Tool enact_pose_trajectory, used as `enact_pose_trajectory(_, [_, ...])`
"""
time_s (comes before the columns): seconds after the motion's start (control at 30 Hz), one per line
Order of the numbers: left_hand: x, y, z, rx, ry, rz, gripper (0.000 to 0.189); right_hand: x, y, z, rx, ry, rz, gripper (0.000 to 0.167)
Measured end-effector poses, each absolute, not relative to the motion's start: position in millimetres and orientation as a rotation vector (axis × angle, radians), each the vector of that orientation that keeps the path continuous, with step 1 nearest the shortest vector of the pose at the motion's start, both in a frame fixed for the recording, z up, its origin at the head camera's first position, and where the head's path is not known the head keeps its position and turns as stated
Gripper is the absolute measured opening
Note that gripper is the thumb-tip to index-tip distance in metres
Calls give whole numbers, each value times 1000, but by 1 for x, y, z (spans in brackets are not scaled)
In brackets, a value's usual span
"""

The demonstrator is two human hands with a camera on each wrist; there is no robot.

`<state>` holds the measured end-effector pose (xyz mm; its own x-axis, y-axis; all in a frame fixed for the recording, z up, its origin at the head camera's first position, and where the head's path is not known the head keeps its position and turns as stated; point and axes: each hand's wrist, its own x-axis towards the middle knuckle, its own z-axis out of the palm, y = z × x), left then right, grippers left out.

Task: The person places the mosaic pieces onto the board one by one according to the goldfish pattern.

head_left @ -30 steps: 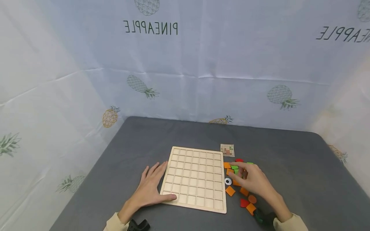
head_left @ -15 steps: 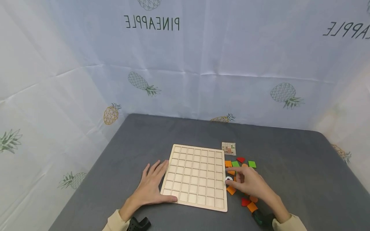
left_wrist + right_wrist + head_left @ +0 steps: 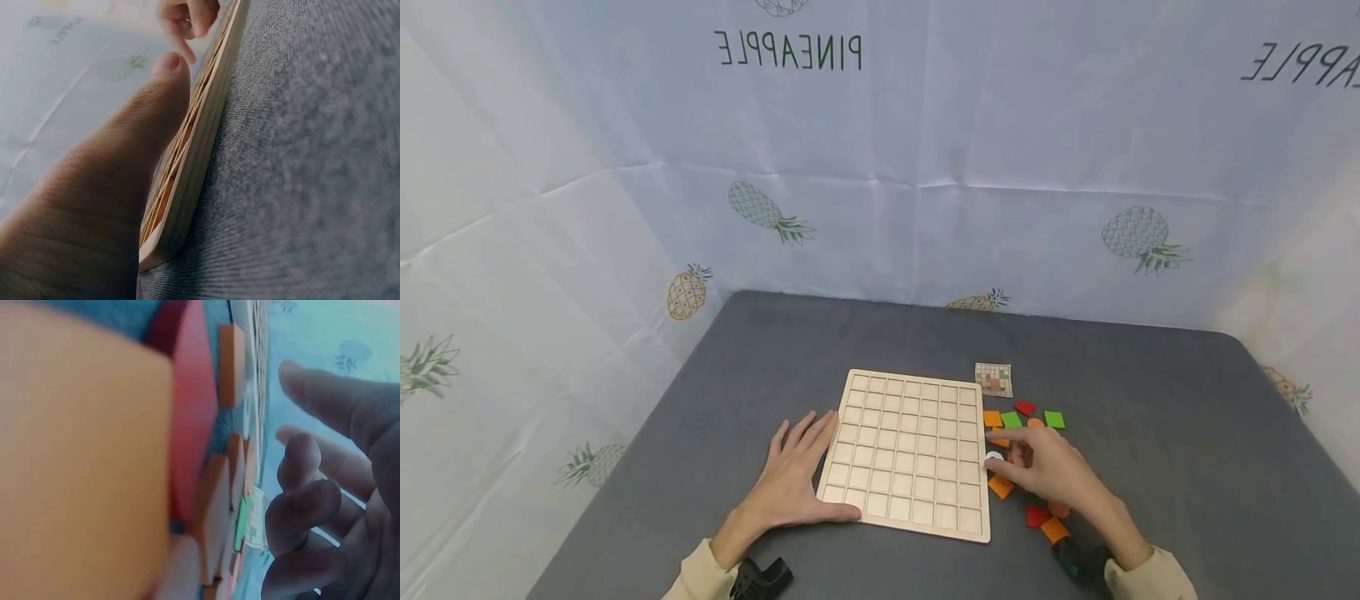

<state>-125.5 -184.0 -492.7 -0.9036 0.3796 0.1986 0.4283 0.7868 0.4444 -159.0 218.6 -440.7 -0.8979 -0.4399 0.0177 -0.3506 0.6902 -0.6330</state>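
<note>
A pale wooden grid board [image 3: 906, 450] lies flat on the grey table. My left hand [image 3: 795, 487] rests along its left side, fingers spread and thumb over the near left corner. Just off the right side, my right hand [image 3: 1060, 472] hovers over loose pieces, thumb and index finger extended and apart, other fingers curled in. Nothing shows between them in the right wrist view. Below the hand are a white round piece [image 3: 994, 456] with a dark centre, partly hidden, and an orange square [image 3: 1001, 487]. The hand covers some of the other pieces.
A small printed card [image 3: 994, 381] lies beyond the board's far right corner. Around the right hand lie a green square [image 3: 1054, 419], red pieces [image 3: 1025, 408] and several orange ones. A pineapple-print cloth [image 3: 880, 242] hangs behind the table [image 3: 1150, 400].
My right hand has shifted slightly left and down toward the board's right edge, uncovering the green square behind it. The left hand stays on the board. The head view has tilted up a little.
</note>
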Motion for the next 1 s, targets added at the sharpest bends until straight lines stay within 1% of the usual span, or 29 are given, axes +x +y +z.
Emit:
enact_pose_trajectory(0.27, [-126,-184,-492,-657,-2875,-747,133,-168,225,-432,-522,2892,-997,43])
enact_pose_trajectory(0.47, [-126,-184,-492,-658,-2880,-741,133,-172,228,-433,-559,2836,-946,37])
enact_pose_trajectory(0.7, [-126,-184,-491,-655,-2886,-737,134,-158,231,-433,-636,2678,-927,28])
enact_pose_trajectory(1.0, [-126,-184,-492,-669,-2875,-773,136,-143,226,-433,-604,2713,-806,25])
